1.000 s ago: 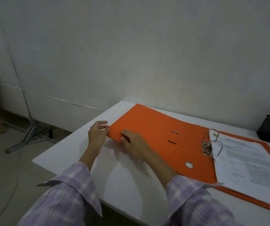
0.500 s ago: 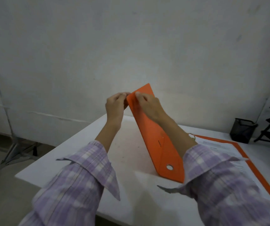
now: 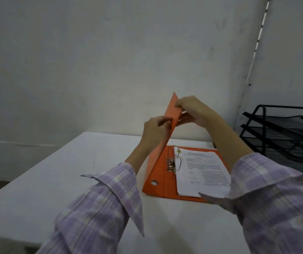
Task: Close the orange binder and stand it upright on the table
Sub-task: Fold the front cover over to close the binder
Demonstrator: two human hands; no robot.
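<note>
A big orange cardboard binder [image 3: 155,182] lies half open on the white flat surface [image 3: 73,171]. Its back cover lies flat on the surface, and a stack of white printed paper sheets [image 3: 203,173] rests on it. The sheets hang on shiny metal rings [image 3: 176,160] near the fold of the binder. The front cover stands up almost straight, leaning a little toward the papers. Near the bottom of the raised part there is a small round hole. The left hand [image 3: 156,131] holds the top edge of the raised cover from the left side, and its fingers [image 3: 162,121] pinch that edge. The right hand [image 3: 194,112] holds the same edge from the right side, a bit higher up. Its fingers [image 3: 181,103] curl over the top of the cover and its thumb presses from below, so it is pinching the cover too. Both arms wear purple and white checked shirt sleeves [image 3: 106,204] with loose, open cuffs. The right sleeve hides the near corner of the papers. A black wire paper tray rack [image 3: 282,132] with a few shelves stands at the far right, beside the binder but not touching it. A plain grey wall [image 3: 110,61] is behind the surface. A thin pole with dashes on it leans in the top right corner.
</note>
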